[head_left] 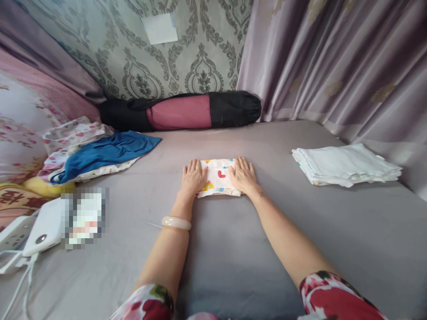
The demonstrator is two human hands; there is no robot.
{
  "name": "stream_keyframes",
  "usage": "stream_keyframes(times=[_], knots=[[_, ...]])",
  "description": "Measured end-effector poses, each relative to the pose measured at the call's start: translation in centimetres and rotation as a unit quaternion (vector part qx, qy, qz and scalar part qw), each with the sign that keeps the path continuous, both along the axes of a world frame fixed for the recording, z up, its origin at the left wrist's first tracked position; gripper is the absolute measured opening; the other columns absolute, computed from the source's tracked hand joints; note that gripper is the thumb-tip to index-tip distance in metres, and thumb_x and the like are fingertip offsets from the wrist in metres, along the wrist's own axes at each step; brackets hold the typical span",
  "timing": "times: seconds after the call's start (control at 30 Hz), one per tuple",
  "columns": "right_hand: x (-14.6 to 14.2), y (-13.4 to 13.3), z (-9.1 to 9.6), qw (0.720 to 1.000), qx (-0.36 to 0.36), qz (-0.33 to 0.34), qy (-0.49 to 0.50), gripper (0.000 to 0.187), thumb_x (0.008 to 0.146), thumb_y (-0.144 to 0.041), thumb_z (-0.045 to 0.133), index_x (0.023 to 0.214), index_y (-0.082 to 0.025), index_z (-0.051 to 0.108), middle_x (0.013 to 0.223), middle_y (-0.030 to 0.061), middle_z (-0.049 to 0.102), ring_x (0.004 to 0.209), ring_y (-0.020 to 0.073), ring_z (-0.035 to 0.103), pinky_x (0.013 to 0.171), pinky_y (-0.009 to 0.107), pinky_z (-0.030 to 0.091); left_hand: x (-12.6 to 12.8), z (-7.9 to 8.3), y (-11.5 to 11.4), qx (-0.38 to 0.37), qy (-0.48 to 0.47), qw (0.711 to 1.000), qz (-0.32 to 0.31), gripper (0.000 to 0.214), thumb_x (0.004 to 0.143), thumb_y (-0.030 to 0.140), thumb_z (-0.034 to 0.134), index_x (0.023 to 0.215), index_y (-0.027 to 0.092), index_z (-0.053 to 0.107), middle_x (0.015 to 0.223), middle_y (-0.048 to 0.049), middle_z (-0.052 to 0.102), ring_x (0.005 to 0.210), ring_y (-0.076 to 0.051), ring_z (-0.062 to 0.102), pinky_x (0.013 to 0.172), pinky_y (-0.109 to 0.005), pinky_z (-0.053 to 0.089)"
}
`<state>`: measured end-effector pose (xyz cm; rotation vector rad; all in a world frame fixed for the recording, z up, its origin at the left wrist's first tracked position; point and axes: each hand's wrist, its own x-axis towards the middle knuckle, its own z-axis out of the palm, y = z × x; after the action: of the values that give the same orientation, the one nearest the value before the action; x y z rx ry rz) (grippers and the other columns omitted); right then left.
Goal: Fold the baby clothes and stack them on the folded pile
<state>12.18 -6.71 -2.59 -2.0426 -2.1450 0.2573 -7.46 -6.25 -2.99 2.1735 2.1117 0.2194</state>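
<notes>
A small folded white cloth point(218, 180) with red, yellow and blue prints lies flat on the grey bed sheet point(227, 240). My left hand point(194, 178) rests palm down on its left edge, fingers stretched forward. On the opposite edge my right hand point(244, 175) lies flat too, fingers extended and slightly apart. Both palms press on the fabric without gripping it. The cloth's middle shows between the hands; its side edges are partly covered.
To the right sits a stack of folded white cloths point(347, 164). A blue garment point(110, 153) tops a loose clothes pile at left. A white power bank point(48, 226) with cables and a power strip point(16, 233) are front left. Along the wall lies a black-and-maroon bag point(180, 111).
</notes>
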Motion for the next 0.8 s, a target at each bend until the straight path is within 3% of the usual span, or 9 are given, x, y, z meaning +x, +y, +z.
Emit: stream_keyframes(times=[0.2,0.43,0.8], knots=[[0.0,0.0,0.2,1.0,0.001,0.002,-0.003,0.064,0.1,-0.041,0.015,0.151,-0.004,0.027,0.159,0.0146,0.023,0.147,0.0258,0.017,0.119,0.047,0.01,-0.1,0.2,-0.1,0.002,-0.009,1.0,0.001,0.06,0.099,0.043,0.019,0.148,0.011,0.035,0.156,-0.0133,0.032,0.146,-0.027,0.025,0.119,-0.049,0.018],[-1.0,-0.2,0.5,0.998,0.055,0.036,0.0,0.064,0.1,-0.04,0.016,0.15,-0.003,0.03,0.158,0.0163,0.024,0.147,0.0263,0.018,0.119,0.046,0.01,0.9,1.0,-0.6,0.067,0.011,0.998,-0.012,0.06,0.1,0.042,0.018,0.146,0.009,0.038,0.154,-0.0148,0.036,0.146,-0.026,0.025,0.12,-0.046,0.015],[-1.3,-0.2,-0.4,0.999,0.026,0.039,-0.011,0.064,0.1,-0.04,0.018,0.15,-0.002,0.028,0.159,0.0163,0.022,0.147,0.0253,0.016,0.119,0.042,0.012,1.3,0.5,-0.8,0.024,-0.007,0.999,-0.028,0.059,0.1,0.041,0.023,0.147,0.007,0.035,0.155,-0.016,0.034,0.145,-0.026,0.026,0.119,-0.041,0.023]])
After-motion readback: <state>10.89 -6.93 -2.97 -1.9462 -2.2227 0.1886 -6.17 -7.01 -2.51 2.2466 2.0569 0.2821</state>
